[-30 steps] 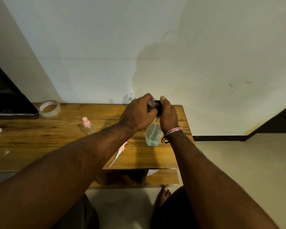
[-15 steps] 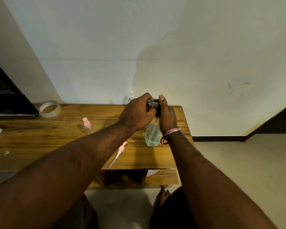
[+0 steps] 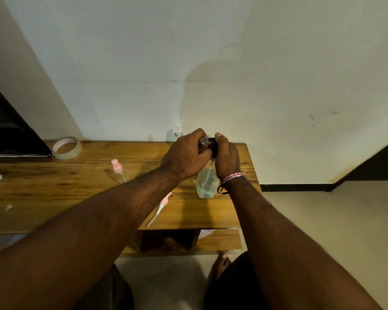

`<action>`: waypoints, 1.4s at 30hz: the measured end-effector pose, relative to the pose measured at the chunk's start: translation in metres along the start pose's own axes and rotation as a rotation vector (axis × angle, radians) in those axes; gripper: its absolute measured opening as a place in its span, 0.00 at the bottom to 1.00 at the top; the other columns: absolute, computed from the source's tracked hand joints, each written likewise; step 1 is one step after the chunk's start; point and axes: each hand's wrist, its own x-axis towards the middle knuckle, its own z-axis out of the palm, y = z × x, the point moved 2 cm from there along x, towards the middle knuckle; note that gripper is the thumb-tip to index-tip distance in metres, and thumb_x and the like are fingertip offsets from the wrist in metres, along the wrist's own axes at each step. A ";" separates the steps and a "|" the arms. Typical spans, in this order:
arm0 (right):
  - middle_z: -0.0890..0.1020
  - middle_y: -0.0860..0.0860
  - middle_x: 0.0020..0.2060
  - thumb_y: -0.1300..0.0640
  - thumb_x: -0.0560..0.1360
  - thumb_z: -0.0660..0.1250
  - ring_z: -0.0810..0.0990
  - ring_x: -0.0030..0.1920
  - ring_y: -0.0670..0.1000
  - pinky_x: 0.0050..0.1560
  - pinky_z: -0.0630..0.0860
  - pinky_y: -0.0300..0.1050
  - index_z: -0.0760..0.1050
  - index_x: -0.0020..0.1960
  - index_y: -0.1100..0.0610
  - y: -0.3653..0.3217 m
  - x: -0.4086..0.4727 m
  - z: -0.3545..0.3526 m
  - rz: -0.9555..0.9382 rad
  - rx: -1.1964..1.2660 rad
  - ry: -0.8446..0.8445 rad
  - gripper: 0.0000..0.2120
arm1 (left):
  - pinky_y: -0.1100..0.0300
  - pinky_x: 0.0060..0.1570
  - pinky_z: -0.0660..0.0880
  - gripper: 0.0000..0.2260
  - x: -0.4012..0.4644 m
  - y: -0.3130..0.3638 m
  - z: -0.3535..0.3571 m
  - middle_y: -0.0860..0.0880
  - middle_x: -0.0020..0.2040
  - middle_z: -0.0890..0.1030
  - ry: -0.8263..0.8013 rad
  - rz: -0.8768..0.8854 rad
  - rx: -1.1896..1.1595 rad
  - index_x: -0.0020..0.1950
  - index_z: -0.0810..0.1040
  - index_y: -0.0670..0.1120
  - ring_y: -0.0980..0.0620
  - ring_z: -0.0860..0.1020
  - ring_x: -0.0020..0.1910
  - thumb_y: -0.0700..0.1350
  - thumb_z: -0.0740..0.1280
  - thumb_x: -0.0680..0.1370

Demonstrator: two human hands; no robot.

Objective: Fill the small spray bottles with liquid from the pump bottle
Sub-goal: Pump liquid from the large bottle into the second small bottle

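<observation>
Left hand [image 3: 186,156] grips a small open bottle [image 3: 204,142] at the pump bottle [image 3: 206,183] spout; right hand [image 3: 226,158] curls over the black pump head; filling underway; capped pink-topped bottle [image 3: 118,173] left of the hands, fill level unclear.

A plain room in a home: a low wooden table [image 3: 54,193] stands against a bare painted wall [image 3: 211,63], tiled floor [image 3: 323,220] at three o'clock, a dark screen [image 3: 7,135] at nine o'clock.
</observation>
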 end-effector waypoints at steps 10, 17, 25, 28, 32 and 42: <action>0.84 0.65 0.41 0.27 0.73 0.57 0.82 0.41 0.53 0.49 0.81 0.55 0.83 0.44 0.66 0.010 0.003 0.001 0.024 0.004 -0.041 0.40 | 0.51 0.42 0.82 0.09 0.004 0.004 -0.005 0.51 0.45 0.83 0.005 0.010 -0.024 0.59 0.77 0.48 0.53 0.82 0.42 0.48 0.70 0.81; 0.85 0.63 0.40 0.29 0.74 0.57 0.83 0.40 0.51 0.44 0.80 0.45 0.83 0.44 0.65 0.009 0.003 0.000 0.029 0.010 -0.030 0.39 | 0.46 0.44 0.83 0.09 0.003 0.004 -0.004 0.51 0.45 0.84 0.013 0.010 -0.045 0.59 0.77 0.48 0.52 0.82 0.43 0.48 0.70 0.81; 0.76 0.48 0.27 0.48 0.81 0.58 0.73 0.30 0.45 0.32 0.71 0.39 0.75 0.32 0.56 0.002 0.002 0.001 -0.058 0.002 0.025 0.22 | 0.53 0.39 0.81 0.07 -0.003 0.001 0.003 0.53 0.42 0.82 0.013 -0.038 -0.056 0.57 0.78 0.48 0.53 0.81 0.40 0.47 0.71 0.80; 0.79 0.53 0.30 0.43 0.79 0.58 0.77 0.33 0.47 0.37 0.74 0.43 0.79 0.35 0.59 0.007 0.003 0.000 -0.031 0.029 0.003 0.24 | 0.51 0.40 0.82 0.07 -0.004 0.003 0.003 0.54 0.43 0.83 0.022 -0.043 -0.066 0.57 0.78 0.48 0.53 0.81 0.40 0.46 0.71 0.80; 0.84 0.65 0.40 0.32 0.75 0.59 0.83 0.40 0.51 0.42 0.80 0.45 0.83 0.44 0.66 0.013 0.004 0.001 -0.008 0.051 -0.007 0.35 | 0.49 0.41 0.83 0.08 -0.002 0.004 0.000 0.54 0.43 0.83 0.027 -0.027 -0.076 0.58 0.78 0.48 0.54 0.82 0.40 0.46 0.71 0.80; 0.81 0.71 0.42 0.30 0.74 0.58 0.80 0.40 0.53 0.39 0.78 0.38 0.81 0.46 0.70 0.012 0.001 0.001 -0.036 0.090 -0.028 0.40 | 0.48 0.43 0.83 0.08 -0.001 0.003 0.000 0.52 0.45 0.84 0.035 -0.025 -0.092 0.58 0.78 0.47 0.53 0.82 0.42 0.46 0.71 0.81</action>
